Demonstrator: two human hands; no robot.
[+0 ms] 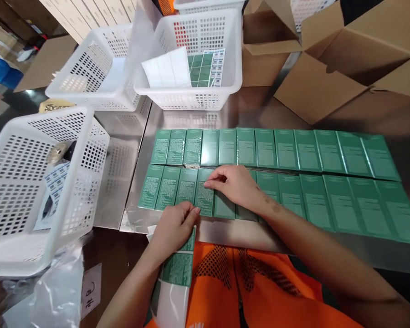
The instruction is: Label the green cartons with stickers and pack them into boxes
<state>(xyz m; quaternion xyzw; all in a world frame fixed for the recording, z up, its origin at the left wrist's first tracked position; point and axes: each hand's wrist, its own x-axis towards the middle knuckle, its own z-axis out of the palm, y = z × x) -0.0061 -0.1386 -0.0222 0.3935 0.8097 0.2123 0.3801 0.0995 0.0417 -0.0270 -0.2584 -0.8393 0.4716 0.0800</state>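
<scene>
Two rows of green boxes lie side by side on the metal table. My left hand is closed over a sheet of green stickers with white backing, hanging at the table's front edge. Its thumb tip reaches the lower edge of the fourth near-row box from the left. On that same box lies a green sticker with dense fine print. My right hand pinches at the upper right of this sticker, fingers curled, partly covering the boxes behind it. The leftmost boxes carry similar dense print; those farther right look plainer.
A white basket at the back holds sticker sheets. Another white basket stands beside it, and a third at the left holds a tape roll and printed sheets. Open cardboard boxes occupy the back right.
</scene>
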